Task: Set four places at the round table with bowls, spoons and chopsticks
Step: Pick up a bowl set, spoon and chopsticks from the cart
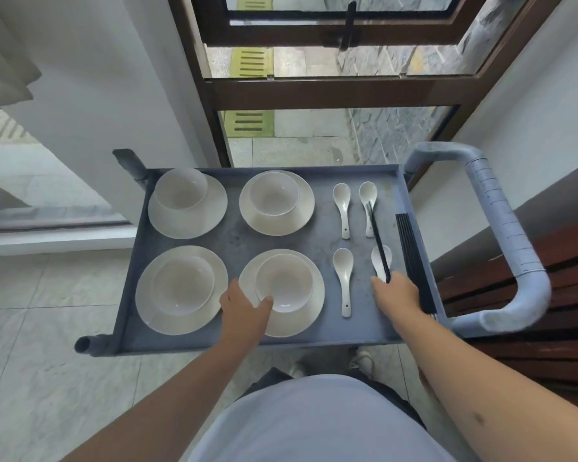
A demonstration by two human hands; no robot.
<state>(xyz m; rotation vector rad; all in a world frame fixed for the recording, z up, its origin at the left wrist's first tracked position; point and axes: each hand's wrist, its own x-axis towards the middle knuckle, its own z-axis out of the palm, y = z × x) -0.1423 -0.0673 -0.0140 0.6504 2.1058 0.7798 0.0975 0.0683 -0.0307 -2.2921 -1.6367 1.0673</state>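
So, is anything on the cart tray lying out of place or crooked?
Only the chopsticks pinched in the right hand: they slant across the two right-hand spoons, apart from the neat bundle at the tray's right edge. Nothing looks spilled or broken.

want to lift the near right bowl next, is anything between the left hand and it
Nothing visible. The left hand already touches the near right bowl, thumb at its rim, on its plate on the cart tray. The right hand holds chopsticks, well clear.
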